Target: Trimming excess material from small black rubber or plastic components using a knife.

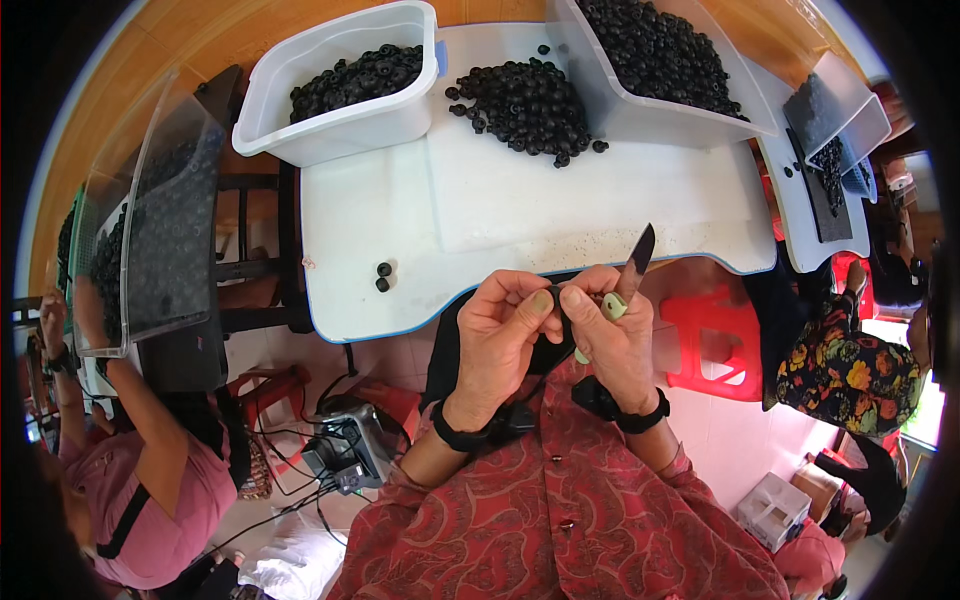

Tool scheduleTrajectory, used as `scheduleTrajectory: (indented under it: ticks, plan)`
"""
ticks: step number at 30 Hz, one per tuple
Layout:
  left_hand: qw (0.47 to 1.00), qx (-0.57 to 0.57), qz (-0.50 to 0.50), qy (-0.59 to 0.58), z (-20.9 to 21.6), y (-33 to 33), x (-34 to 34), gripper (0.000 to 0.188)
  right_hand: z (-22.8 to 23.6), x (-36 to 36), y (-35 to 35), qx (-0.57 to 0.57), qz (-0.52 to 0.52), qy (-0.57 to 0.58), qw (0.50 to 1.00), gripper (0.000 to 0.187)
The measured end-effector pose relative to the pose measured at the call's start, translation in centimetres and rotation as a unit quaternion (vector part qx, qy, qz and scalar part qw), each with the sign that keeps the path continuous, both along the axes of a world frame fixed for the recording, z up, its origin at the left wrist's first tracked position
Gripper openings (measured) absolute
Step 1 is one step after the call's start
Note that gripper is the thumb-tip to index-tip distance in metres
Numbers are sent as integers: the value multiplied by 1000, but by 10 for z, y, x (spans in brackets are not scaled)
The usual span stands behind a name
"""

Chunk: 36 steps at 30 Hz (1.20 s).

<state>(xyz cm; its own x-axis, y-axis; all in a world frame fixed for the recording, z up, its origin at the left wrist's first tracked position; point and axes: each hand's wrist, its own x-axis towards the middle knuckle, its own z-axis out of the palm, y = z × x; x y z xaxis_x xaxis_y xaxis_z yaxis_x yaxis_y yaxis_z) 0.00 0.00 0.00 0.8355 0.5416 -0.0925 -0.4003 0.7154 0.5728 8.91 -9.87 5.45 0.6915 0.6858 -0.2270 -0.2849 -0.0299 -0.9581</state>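
My left hand (500, 340) and my right hand (612, 345) meet in front of my chest, just off the table's near edge. Between the fingertips of my left hand is a small black piece (556, 293), mostly hidden; my right thumb presses close to it. A knife (638, 255) with a light green handle is gripped in my right hand, its dark-tipped blade pointing up and away. On the white table (370, 220) lies a pile of small black round pieces (530, 105), some showing a hole. Two more black pieces (383, 277) sit apart near the left front edge.
A white tub (345, 140) of black pieces stands at the back left, a larger translucent bin (660, 122) at the back right. Co-workers sit on both sides, one beside a clear bin (170, 250). A red stool (710, 345) and cabled equipment (350, 445) are below.
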Motion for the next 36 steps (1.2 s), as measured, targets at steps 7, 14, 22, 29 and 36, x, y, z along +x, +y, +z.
scheduleTrajectory:
  ticks: [7,14,22,29,36]
  plan:
    - [999,-34,-21,1,-3,2,1,11,-3,0,1,25,-1,-34,999,9]
    - [996,-80,-28,1,2,5,1,10,-5,1,1,-14,6,-25,1000,13]
    - [998,-42,-29,29,0,4,-1,11,-16,-2,3,46,-13,19,999,18]
    - [998,-47,-41,30,4,13,-2,11,-16,0,5,94,10,91,991,13]
    - [993,10,27,115,23,58,14,12,-25,0,2,34,-16,68,997,12]
